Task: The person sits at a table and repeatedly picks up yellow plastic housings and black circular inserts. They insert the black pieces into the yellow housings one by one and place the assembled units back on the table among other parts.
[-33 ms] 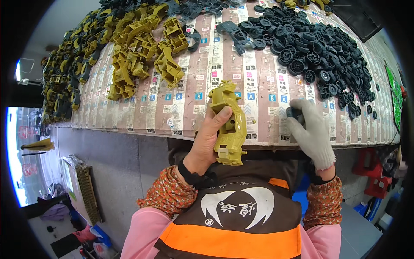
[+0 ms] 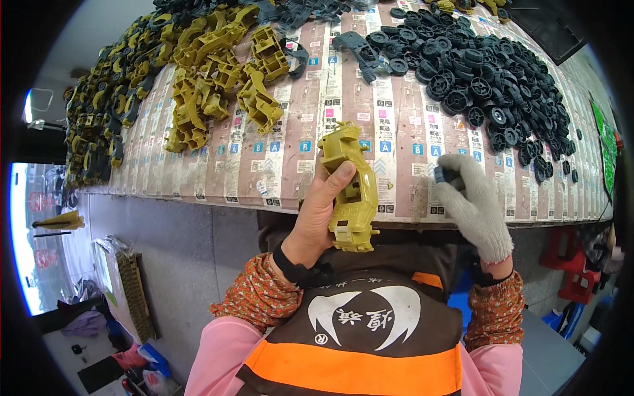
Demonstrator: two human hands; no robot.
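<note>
Though near table edge (image 2: 409, 220) — hands (image 2: 316, 212) (image 2: 477, 210) apart

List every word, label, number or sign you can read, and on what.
Apron: white characters and symbol, legible, not copied here.
Table cover: repeated characters and blue-square letters, likewise; finest print too small.
Yellow part: raised marks, too small.
Glass: red marks, blurred.

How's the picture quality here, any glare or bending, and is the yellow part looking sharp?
In the head view, the bright opening at far left is washed out; in the head view, the table looks bowed and the corners go black; there too, the yellow part in the left hand looks fairly sharp.
</note>
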